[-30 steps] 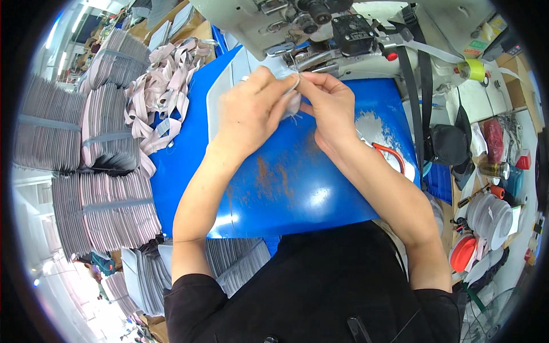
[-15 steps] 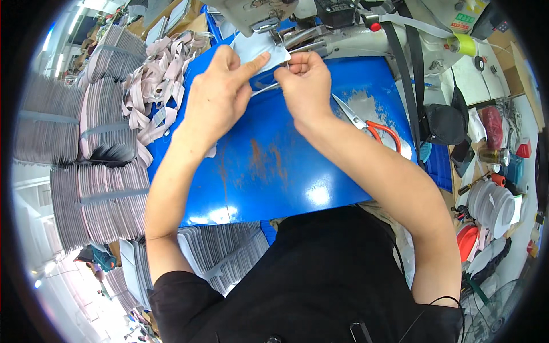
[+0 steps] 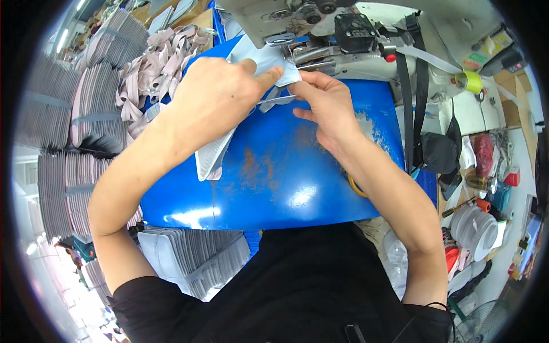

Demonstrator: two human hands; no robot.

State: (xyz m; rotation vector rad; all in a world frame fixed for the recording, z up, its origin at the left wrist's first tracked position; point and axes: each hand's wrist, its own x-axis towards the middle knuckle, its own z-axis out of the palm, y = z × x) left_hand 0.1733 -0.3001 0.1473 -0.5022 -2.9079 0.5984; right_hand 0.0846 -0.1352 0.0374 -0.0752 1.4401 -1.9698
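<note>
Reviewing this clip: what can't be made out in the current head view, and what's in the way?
All in the head view:
- Left hand: what its curled fingers touch is hidden by the back of the hand.
- Orange-yellow loop: whatever it belongs to is hidden by the right forearm.
- Sewing machine: top cut off by the upper edge; its stitching point on the pale fabric is too small to read.

Blue tbl., tube lt. L
</note>
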